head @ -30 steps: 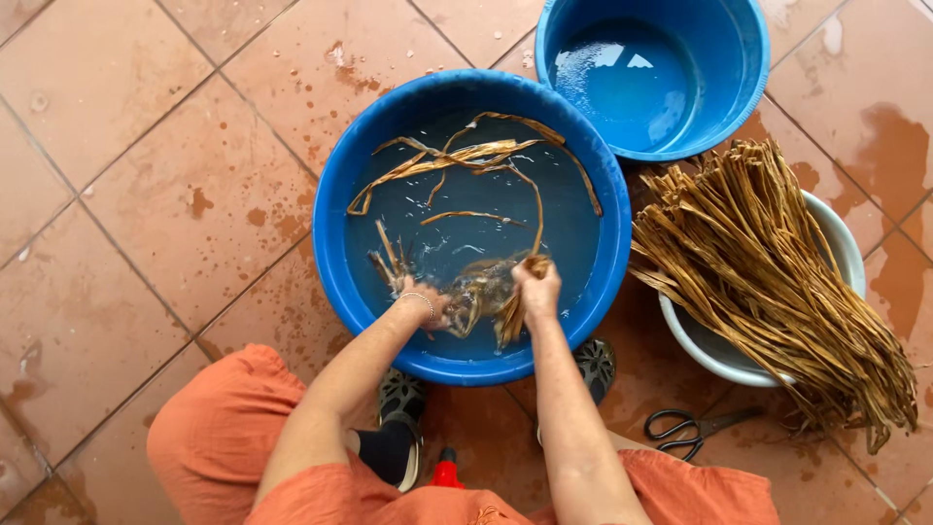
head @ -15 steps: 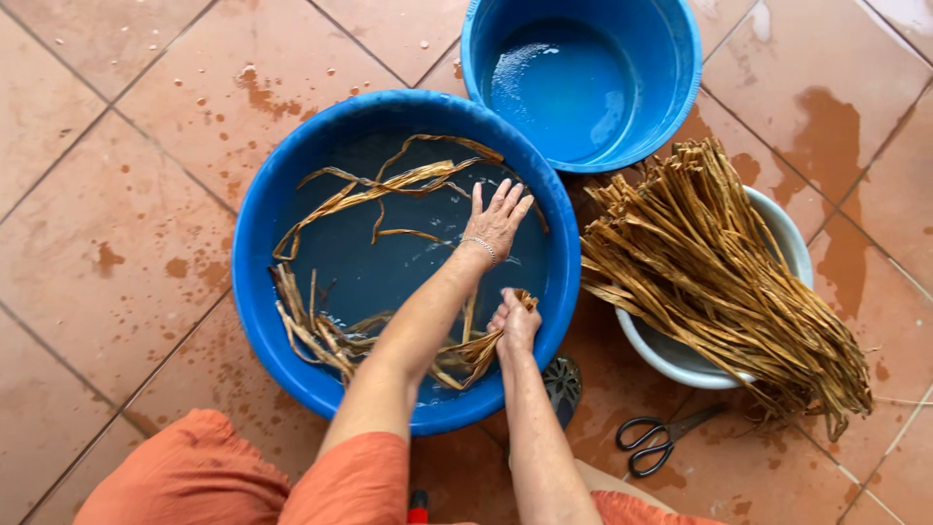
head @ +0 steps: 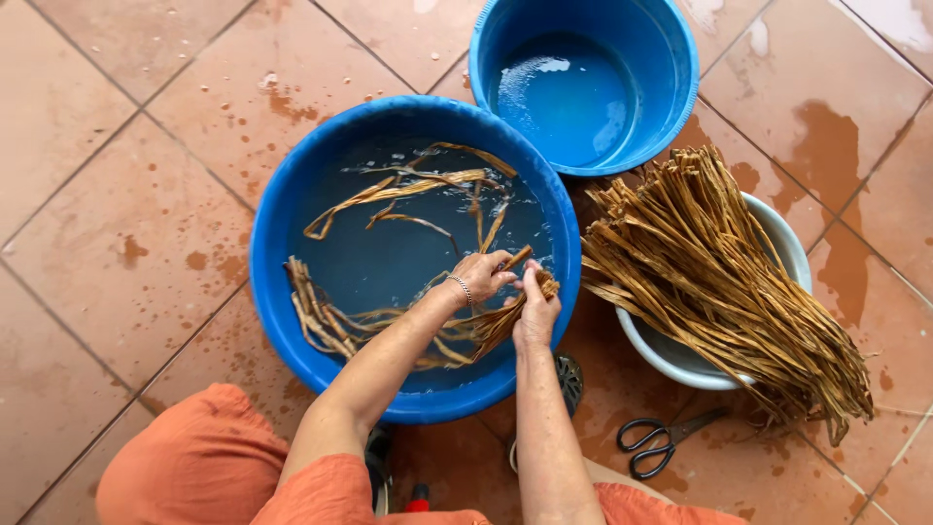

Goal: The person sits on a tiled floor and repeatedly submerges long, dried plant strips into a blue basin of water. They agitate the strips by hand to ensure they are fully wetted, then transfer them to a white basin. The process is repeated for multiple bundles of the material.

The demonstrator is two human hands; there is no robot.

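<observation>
A: Item one, the hands?

B: Left hand (head: 478,275), thin bracelet at the wrist, fingers curled over the upper end of a bunch of wet brown plant strips (head: 486,326). Right hand (head: 535,309) just beside it, closed around the same bunch lower down. Both hands grip it; the two hands touch or nearly touch over the near right part of the large blue basin (head: 282,224).

A: And the strips in hand, where do they lie?

B: Inside that basin, in the water, near its right rim. The gripped ends stand up between the hands; the rest trails leftward under the surface to a tangle (head: 316,316) at the basin's left wall.

A: Anything else in the water?

B: Loose strips (head: 418,185), a few, floating in the far half, apart from the held bunch.

A: Surroundings?

B: Smaller blue tub (head: 680,87), beyond and to the right, touching the large basin's rim, shallow water inside. White bowl (head: 787,238) to the right, heaped with dry tan strips (head: 719,282) that overhang its rim toward the lower right. Black-handled scissors (head: 666,439) on the floor, just below that bowl. Terracotta floor tiles (head: 117,194), wet in patches. Orange clothing (head: 194,467) over the person's knees at the bottom edge.
</observation>
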